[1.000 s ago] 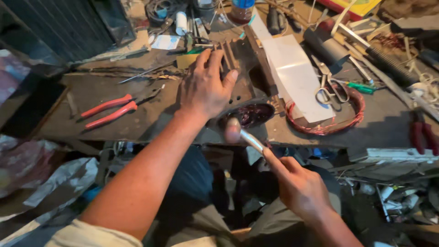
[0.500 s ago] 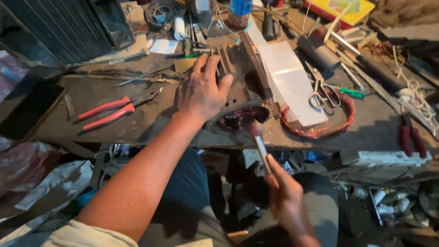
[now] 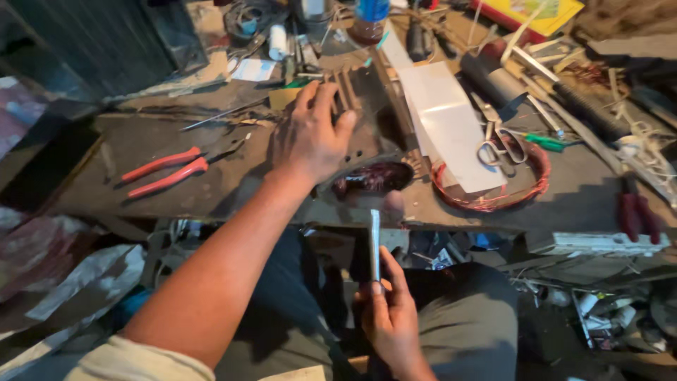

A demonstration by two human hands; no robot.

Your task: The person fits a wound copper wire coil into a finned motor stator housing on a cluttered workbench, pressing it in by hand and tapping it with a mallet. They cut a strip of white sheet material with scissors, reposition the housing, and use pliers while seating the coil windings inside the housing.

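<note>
On the cluttered tabletop (image 3: 176,190) my left hand (image 3: 310,137) presses flat, fingers spread, on the motor core (image 3: 374,152) (copper windings showing). My right hand (image 3: 388,317) pinches a pale strip (image 3: 374,243) upright below it; I judge insertion needs aligning.

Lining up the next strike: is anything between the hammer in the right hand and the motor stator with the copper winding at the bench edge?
Nothing visible is. The right hand holds the hammer upright, its head just below the copper winding. The left hand lies flat on top of the stator, above the winding, not in the gap.
</note>
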